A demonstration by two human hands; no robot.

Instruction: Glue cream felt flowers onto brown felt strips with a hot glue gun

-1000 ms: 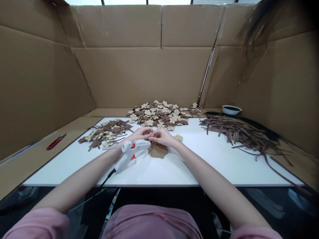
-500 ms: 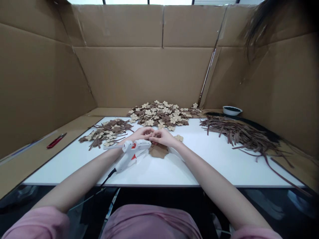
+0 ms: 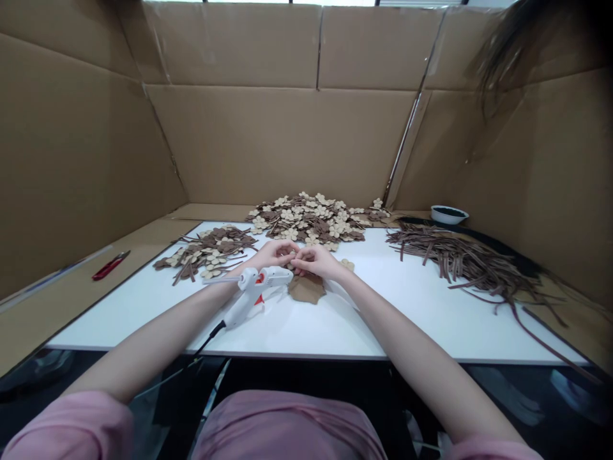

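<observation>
My left hand (image 3: 278, 254) and my right hand (image 3: 316, 260) meet over the middle of the white board, fingers pinched together. A small beige-brown piece shows between the fingertips; the fingers hide most of it, so its kind is unclear. Just below them lies a brown, uneven-edged flat piece (image 3: 306, 289). A white glue gun (image 3: 249, 297) with an orange trigger stands in front of my left forearm, its nozzle side toward the hands. Partly behind my right wrist is a beige flower cutout (image 3: 347, 264).
Beige and brown flower cutouts form a large heap (image 3: 306, 220) at the back. A smaller pile of flowers with strips (image 3: 211, 252) lies left, a bundle of brown strips (image 3: 460, 255) right. Also there: a white bowl (image 3: 449, 215), a red-handled cutter (image 3: 110, 265) and cardboard walls (image 3: 278, 140).
My fingers have shifted slightly around the small piece, still pinched together. The whole view has moved a little; the glue gun and piles stay in place.
</observation>
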